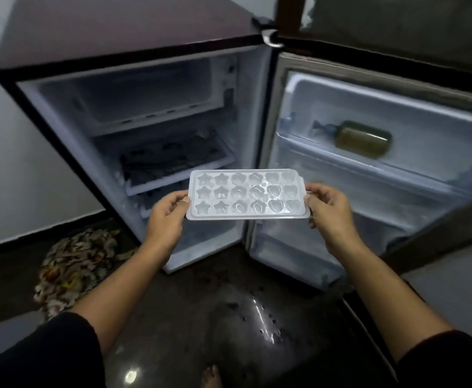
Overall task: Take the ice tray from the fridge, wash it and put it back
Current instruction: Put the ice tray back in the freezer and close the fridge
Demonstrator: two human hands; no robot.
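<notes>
A white plastic ice tray [246,195] with star and heart moulds is held level in front of the open fridge [150,113]. My left hand [167,217] pinches the tray's left short edge, thumb on top. The right short edge is gripped the same way by my right hand [328,214]. The tray hangs at about the height of the fridge's middle shelf [178,163]. The freezer box [150,99] at the top stands open and looks bare.
The fridge door [369,163] is swung open to the right, with a greenish bottle [363,139] lying in its upper rack. A patterned cloth [75,264] lies on the dark floor at the left. My bare foot [211,376] shows at the bottom edge.
</notes>
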